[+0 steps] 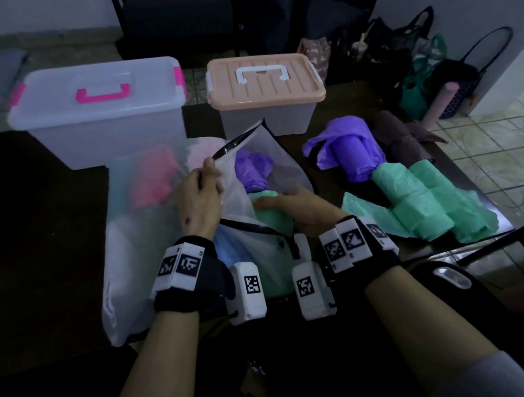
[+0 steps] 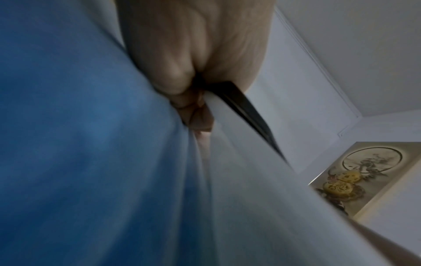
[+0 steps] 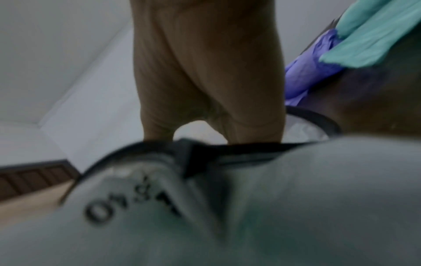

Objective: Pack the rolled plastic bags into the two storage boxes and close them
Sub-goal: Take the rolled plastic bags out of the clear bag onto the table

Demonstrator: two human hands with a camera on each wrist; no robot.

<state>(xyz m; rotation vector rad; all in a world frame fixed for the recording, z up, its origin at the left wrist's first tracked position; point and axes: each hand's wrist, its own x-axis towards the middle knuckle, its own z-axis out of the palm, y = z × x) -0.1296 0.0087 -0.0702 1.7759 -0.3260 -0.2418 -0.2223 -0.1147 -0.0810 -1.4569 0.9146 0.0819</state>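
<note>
Left hand (image 1: 199,196) pinches the black-trimmed rim of a frosted translucent zip pouch (image 1: 253,179); right hand (image 1: 292,206), reaching inside, grips a crinkled green plastic roll (image 1: 273,215).

My head camera looks forward and down from above both forearms across the tabletop (image 1: 30,210). My left wrist camera sits tight under the left hand (image 2: 193,54), tilted up towards the ceiling; my right one looks up along the right hand (image 3: 209,72) likewise. All three share the translucent pouch (image 1: 159,246).
</note>
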